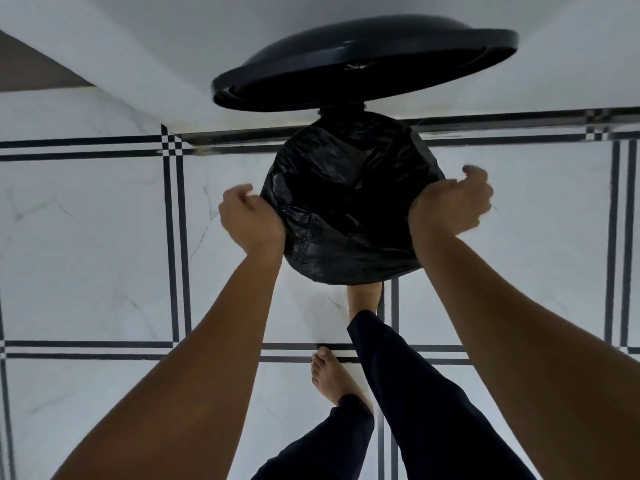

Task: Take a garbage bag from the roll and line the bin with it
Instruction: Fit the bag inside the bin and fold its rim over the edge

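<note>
No writing shows. Left hand [250, 221] and right hand [452, 204] each clench the black bag's [343, 206] edge at the bin's sides, under the raised lid [363, 67].

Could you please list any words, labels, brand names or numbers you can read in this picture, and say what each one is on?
No readable text anywhere in this view.
Raised lid: a small pale mark on its underside, too small and blurred to read.
Black garbage bag over the bin: plain, no print visible.
Left hand and right hand grip the bag's edge; nothing written there.
</note>
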`<move>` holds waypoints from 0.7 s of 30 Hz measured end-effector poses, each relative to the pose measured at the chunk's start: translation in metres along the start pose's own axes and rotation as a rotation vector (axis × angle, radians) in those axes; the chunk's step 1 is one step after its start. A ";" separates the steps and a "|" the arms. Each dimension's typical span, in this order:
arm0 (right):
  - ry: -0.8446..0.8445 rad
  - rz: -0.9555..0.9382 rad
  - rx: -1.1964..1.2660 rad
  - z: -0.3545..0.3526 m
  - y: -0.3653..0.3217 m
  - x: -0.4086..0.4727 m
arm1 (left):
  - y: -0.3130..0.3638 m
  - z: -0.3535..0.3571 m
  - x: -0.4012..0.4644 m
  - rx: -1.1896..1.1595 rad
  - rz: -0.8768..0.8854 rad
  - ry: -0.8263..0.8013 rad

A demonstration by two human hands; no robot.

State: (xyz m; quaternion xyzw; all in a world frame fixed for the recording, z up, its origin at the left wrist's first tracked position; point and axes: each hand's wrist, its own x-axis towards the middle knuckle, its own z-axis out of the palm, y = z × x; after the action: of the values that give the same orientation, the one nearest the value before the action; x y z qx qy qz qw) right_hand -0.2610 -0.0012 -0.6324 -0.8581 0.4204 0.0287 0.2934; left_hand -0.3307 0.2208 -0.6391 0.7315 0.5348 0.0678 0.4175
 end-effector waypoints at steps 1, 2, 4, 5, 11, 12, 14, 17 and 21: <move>-0.014 -0.208 0.069 0.003 -0.004 -0.004 | 0.012 0.005 0.001 -0.027 0.097 -0.022; -0.067 -0.402 0.132 0.006 -0.005 -0.009 | 0.023 0.011 0.000 -0.045 0.168 -0.080; -0.186 -0.658 0.120 0.016 -0.009 -0.012 | 0.042 0.026 -0.003 -0.004 0.230 -0.214; -0.216 -0.712 0.046 0.022 -0.012 -0.009 | 0.049 0.034 -0.002 0.053 0.228 -0.254; -0.332 -0.725 -0.275 0.033 -0.025 0.022 | 0.054 0.049 0.031 0.161 0.145 -0.383; -0.337 -0.737 -0.292 0.033 -0.025 0.024 | 0.053 0.048 0.029 0.236 0.236 -0.303; -0.336 -0.754 -0.316 0.034 -0.023 0.025 | 0.050 0.044 0.009 0.360 0.608 -0.031; -0.315 -0.772 -0.306 0.034 -0.020 0.021 | 0.036 0.053 -0.041 0.187 0.952 -0.256; -0.245 -0.798 -0.341 0.039 -0.018 0.021 | 0.001 0.092 -0.065 0.628 0.682 -0.684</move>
State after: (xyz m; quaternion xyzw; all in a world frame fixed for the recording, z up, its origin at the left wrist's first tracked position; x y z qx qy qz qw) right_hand -0.2259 0.0128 -0.6617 -0.9794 0.0082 0.0835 0.1837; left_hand -0.3070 0.1165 -0.6748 0.9318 0.0977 -0.2037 0.2840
